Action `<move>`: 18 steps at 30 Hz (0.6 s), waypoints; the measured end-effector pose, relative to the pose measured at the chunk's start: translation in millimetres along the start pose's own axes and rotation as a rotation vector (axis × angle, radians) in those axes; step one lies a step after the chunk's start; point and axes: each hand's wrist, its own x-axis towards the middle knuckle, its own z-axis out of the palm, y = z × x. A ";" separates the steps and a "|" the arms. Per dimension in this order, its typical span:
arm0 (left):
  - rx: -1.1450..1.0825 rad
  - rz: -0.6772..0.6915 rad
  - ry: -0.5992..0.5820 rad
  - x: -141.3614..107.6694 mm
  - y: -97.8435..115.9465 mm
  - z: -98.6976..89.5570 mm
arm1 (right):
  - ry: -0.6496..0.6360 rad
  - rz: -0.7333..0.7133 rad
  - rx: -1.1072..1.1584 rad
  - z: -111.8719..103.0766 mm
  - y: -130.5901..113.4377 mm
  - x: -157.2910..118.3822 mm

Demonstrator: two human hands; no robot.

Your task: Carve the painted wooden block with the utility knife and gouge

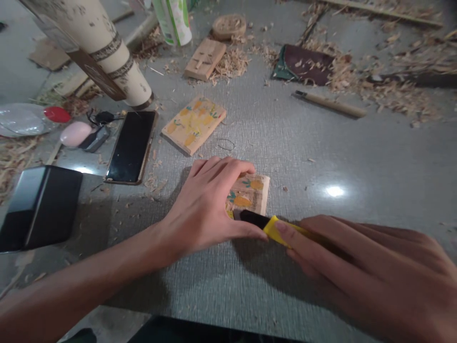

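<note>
My left hand (207, 207) grips a small wooden block (254, 194) from its left side, fingers over the far edge and thumb along the near edge. Orange pineapple shapes with green tops are painted on the block. In my right hand (357, 267) is a yellow utility knife (280, 231), held with the index finger stretched along its handle. The knife's dark blade reaches the near part of the block, close to my left thumb. Part of the block lies hidden under my left hand. Beyond it lies a second wooden block (194, 123) with a similar painted pattern.
A phone (132, 145) and a black box-like object (43, 207) lie at the left, near a tall patterned cylinder (117, 62). Farther back are a carved wooden block (205, 58), a dark pouch (309, 64) and a wooden-handled carving tool (330, 103). Wood shavings (400, 93) litter the table.
</note>
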 end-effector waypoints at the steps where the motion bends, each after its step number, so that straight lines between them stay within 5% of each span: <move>1: -0.002 -0.001 -0.001 0.4 0.5 -0.4 | -0.023 -0.027 -0.019 -2.1 0.4 1.8; 18: 0.012 0.008 -0.002 -0.5 -1.3 1.0 | 0.028 -0.095 -0.011 -2.5 7.9 10.9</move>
